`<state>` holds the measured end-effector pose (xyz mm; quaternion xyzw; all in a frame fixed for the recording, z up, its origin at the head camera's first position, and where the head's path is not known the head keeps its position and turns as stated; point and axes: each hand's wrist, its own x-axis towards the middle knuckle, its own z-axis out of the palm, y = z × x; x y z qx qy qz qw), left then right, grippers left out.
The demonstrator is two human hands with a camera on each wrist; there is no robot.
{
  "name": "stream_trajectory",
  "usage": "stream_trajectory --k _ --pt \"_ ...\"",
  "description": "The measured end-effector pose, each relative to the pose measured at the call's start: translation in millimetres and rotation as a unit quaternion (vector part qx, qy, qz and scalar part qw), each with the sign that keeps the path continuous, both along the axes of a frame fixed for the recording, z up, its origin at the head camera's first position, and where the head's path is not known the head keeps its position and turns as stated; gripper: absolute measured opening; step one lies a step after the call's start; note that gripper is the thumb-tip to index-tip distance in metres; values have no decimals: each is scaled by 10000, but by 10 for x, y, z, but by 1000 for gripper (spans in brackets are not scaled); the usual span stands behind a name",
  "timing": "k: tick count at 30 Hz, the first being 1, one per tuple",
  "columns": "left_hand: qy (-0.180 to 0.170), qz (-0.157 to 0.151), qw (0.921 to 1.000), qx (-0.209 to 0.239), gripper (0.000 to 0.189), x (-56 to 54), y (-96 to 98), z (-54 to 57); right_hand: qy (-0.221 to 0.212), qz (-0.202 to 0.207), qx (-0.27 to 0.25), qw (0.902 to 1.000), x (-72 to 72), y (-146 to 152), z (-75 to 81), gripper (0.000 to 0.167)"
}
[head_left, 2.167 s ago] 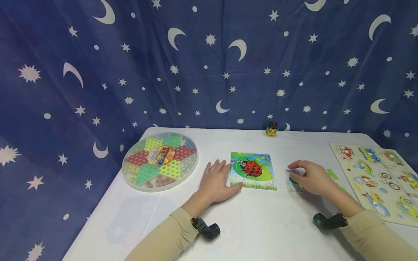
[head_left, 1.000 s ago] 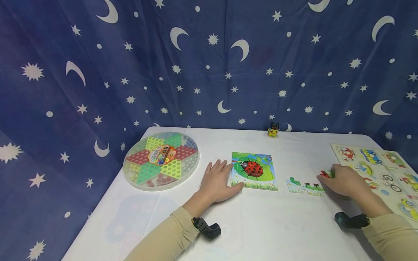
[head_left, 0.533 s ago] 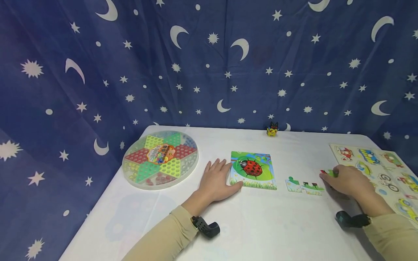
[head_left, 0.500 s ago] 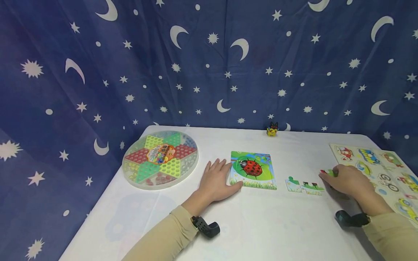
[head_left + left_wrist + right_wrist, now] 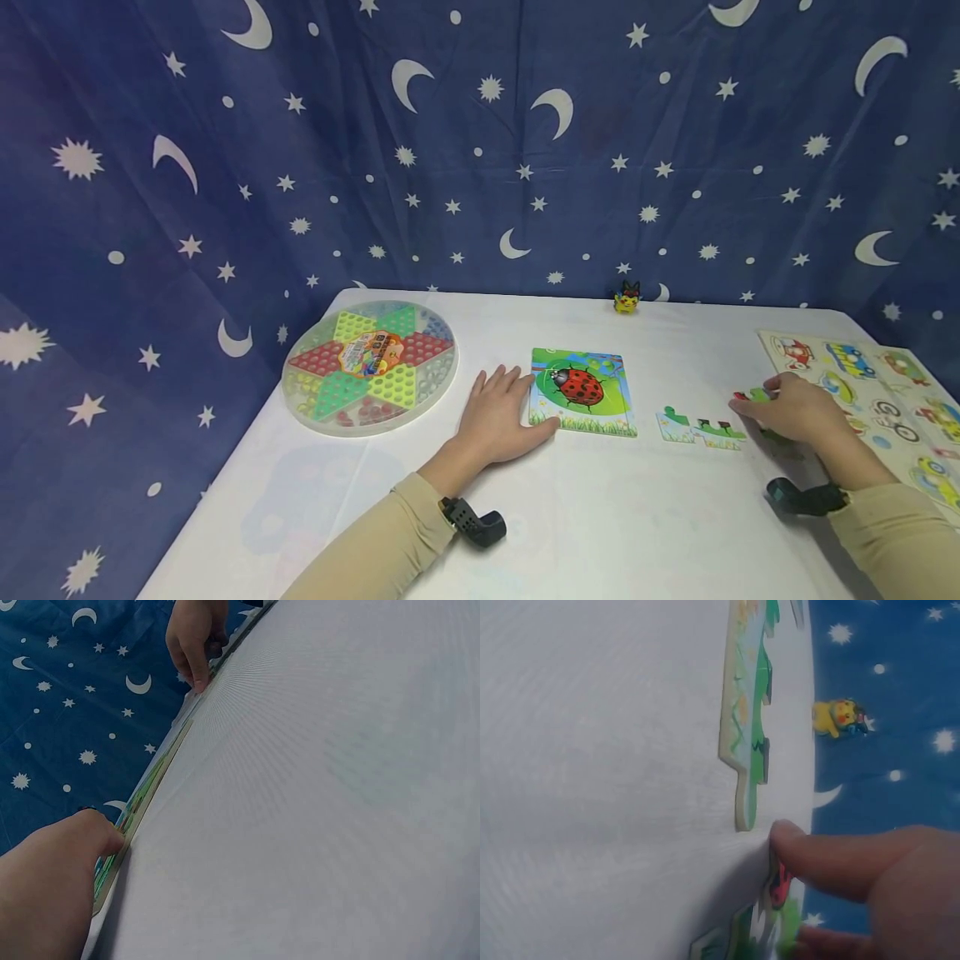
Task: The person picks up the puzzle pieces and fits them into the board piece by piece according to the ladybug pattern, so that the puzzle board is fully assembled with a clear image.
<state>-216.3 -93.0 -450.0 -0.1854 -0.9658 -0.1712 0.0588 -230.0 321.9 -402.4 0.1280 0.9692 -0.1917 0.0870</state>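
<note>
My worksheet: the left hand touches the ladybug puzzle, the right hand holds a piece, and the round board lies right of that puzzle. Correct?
Wrong side: the head view shows the round board left of the ladybug puzzle. The left hand touches that puzzle; the right hand holds a piece.

Backed by a dark blue curtain [image 5: 450,142] printed with white moons [image 5: 261,29], stars [image 5: 77,159] and dots [image 5: 116,257] | hung in soft folds at left | furnished with a white counter [image 5: 600,517] | lit softly

front: open tabletop [image 5: 637,517] between the sleeves [image 5: 367,542]
middle: passable gap, ladybug puzzle [image 5: 582,390] to grassy pieces [image 5: 677,431]
left: narrow strip, round game board [image 5: 371,367] near left hand [image 5: 491,421]
right: vehicle board [image 5: 885,408] obstructs beside right hand [image 5: 798,412]
</note>
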Motion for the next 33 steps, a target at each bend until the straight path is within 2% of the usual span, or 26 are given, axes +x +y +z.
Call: stream_trajectory --k 4,12,25,29,33 --pt "-19 -11 10000 -17 82 -1 6 13 168 61 -35 9998 30 8 1 88" --pt "-52 -4 10000 -13 82 4 7 19 837 146 -54 9964 52 -14 -57 81" --pt "-27 -11 10000 0 82 8 5 17 1390 180 -65 9901 65 -48 -89 74" --pt "-31 -12 10000 22 82 6 6 3 1635 273 -160 9860 70 -79 -97 55" --pt "-66 -4 10000 7 83 -4 10 -16 1678 298 -515 9840 55 -142 -123 38"
